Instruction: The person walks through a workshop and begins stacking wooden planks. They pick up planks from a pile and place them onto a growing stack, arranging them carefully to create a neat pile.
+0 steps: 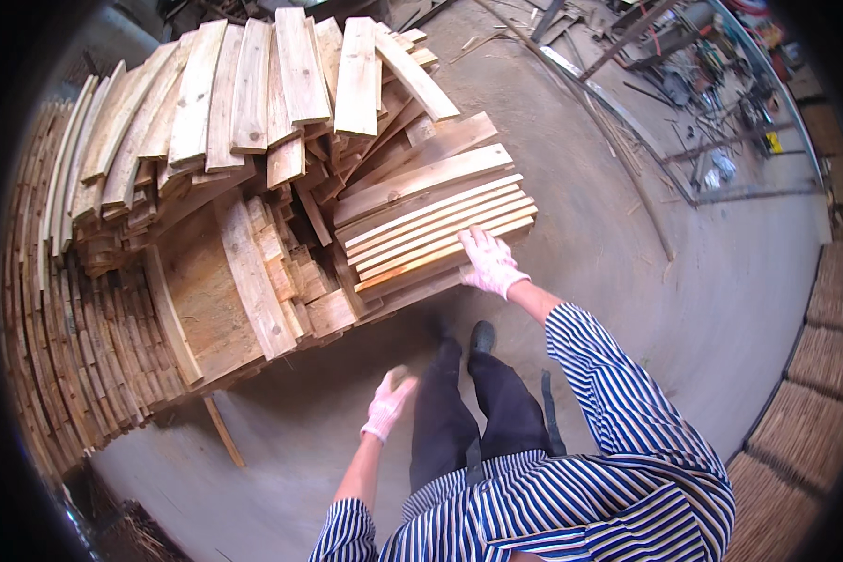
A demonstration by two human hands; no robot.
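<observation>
My right hand (490, 262), in a pale pinkish work glove, is at the right end of a row of narrow wooden boards (440, 236). These boards stand on edge, side by side. Its fingers bend over the end of the nearest board, and the underside of the grip is hidden. Lower down, my left hand (389, 403), gloved too, hangs in the air in front of my legs. It touches no wood, and its slightly blurred fingers look loosely apart with nothing visible in them. Wider planks (431, 183) lie just behind the row.
A big heap of loose planks (253, 89) rises at the far left, above stacked boards (84, 347). A stick (225, 433) pokes out below the pile. Metal framing and scattered tools (702, 84) occupy the far right. Bundled wood (820, 361) lines the right edge.
</observation>
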